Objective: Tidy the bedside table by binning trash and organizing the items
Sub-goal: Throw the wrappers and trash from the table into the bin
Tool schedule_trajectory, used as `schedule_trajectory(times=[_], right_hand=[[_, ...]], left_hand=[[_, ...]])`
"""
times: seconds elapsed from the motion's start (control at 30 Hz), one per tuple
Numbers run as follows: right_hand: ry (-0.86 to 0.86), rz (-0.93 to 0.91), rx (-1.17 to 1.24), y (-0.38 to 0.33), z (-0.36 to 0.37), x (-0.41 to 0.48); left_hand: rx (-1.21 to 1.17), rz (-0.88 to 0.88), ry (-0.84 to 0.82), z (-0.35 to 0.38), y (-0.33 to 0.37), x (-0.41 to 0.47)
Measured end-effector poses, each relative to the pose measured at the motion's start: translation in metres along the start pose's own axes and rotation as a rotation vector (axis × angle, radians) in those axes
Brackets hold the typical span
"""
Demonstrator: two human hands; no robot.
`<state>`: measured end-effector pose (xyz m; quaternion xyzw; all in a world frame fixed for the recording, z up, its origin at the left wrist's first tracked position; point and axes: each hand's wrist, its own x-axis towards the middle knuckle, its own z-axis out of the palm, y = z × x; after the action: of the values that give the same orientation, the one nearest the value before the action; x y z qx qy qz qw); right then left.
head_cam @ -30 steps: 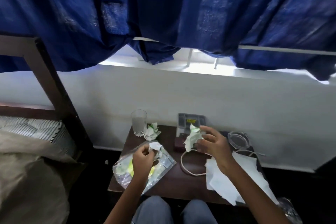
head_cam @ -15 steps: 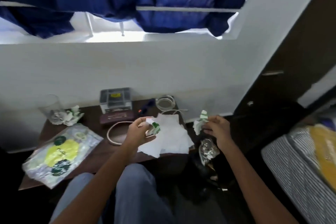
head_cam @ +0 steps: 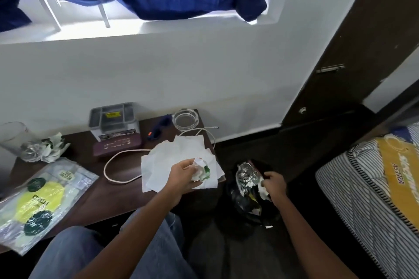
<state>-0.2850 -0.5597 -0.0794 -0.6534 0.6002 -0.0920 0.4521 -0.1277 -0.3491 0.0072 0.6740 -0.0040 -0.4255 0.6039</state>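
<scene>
Yellow mattress label [head_cam: 396, 165] right of the bedside table [head_cam: 127, 190] reads roughly "ASTRA". The left hand [head_cam: 181, 173] grips a crumpled paper wad [head_cam: 200, 170] above the table's right edge. The right hand [head_cam: 274, 182] curls over the black bin bag [head_cam: 244, 206] beside the table, which holds foil wrappers [head_cam: 246, 175]; whether it grasps anything I cannot tell.

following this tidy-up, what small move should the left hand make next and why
Probably swing the left hand right and drop its crumpled paper into the trash bag: it grips the paper over the tissue sheets, and the bag sits open just right of the bedside table.
</scene>
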Motion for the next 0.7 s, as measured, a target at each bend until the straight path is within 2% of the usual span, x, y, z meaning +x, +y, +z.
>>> schedule_trajectory(times=[0.1, 0.17, 0.23, 0.3, 0.43, 0.57, 0.63, 0.7], right_hand=[[-0.122, -0.039, 0.181, -0.021, 0.007, -0.013], [-0.322, -0.117, 0.281, -0.043, 0.008, -0.031], [-0.532, -0.225, 0.276, -0.062, 0.008, -0.049], [-0.639, -0.316, 0.226, -0.074, 0.009, -0.063], [-0.598, -0.341, 0.163, -0.075, 0.016, -0.066], [-0.521, -0.306, 0.190, -0.060, 0.008, -0.056], [-0.427, -0.286, 0.171, -0.053, 0.000, -0.049], [-0.275, -0.261, 0.129, -0.044, -0.007, -0.036]], left_hand=[[0.043, -0.011, 0.007, 0.009, -0.006, 0.008], [0.078, 0.008, -0.006, 0.016, -0.009, 0.011], [0.107, 0.016, -0.018, 0.024, -0.011, 0.012], [0.129, 0.000, -0.038, 0.033, -0.014, 0.013], [0.167, -0.019, -0.164, 0.044, -0.017, 0.009], [0.052, -0.118, -0.349, 0.061, -0.012, 0.003], [0.016, -0.172, -0.394, 0.075, -0.009, -0.004], [0.088, -0.157, -0.403, 0.087, -0.007, -0.007]])
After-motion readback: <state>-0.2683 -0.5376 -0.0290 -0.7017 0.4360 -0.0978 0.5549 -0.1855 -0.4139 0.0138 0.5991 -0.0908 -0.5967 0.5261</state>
